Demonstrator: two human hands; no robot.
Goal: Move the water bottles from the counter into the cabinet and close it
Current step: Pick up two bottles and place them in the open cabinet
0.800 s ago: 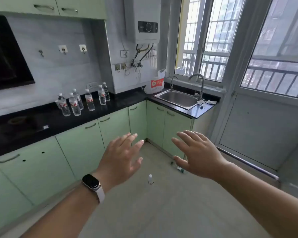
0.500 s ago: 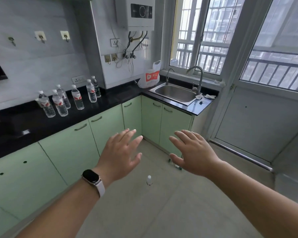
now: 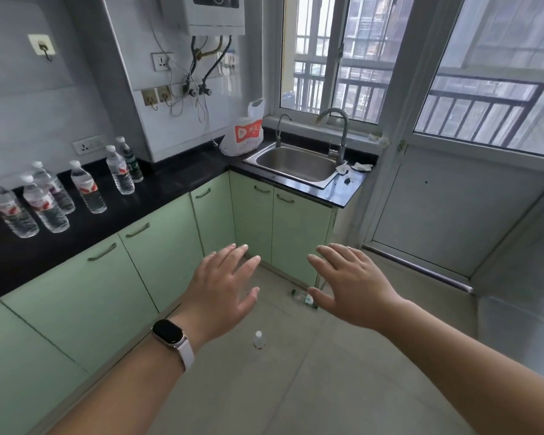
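Several clear water bottles [image 3: 87, 187] with white caps stand upright on the black counter [image 3: 176, 180] at the left, near the wall. Below the counter run light green cabinets [image 3: 157, 246], all doors shut. My left hand [image 3: 223, 284], a watch on its wrist, is held out flat over the floor with fingers spread and holds nothing. My right hand [image 3: 349, 284] is stretched out the same way beside it, also with nothing in it. Both hands are well away from the bottles and the cabinet handles.
A steel sink [image 3: 296, 164] with a tap sits in the corner under the window, a white plastic bag [image 3: 244, 133] beside it. One small bottle [image 3: 258, 340] stands on the tiled floor and another bottle [image 3: 303, 298] lies near the cabinet base. A glazed door [image 3: 453, 208] is at the right.
The view has turned right and come closer, so the bottles and counter slid left in the frame. Both hands stay spread out in front, holding nothing.
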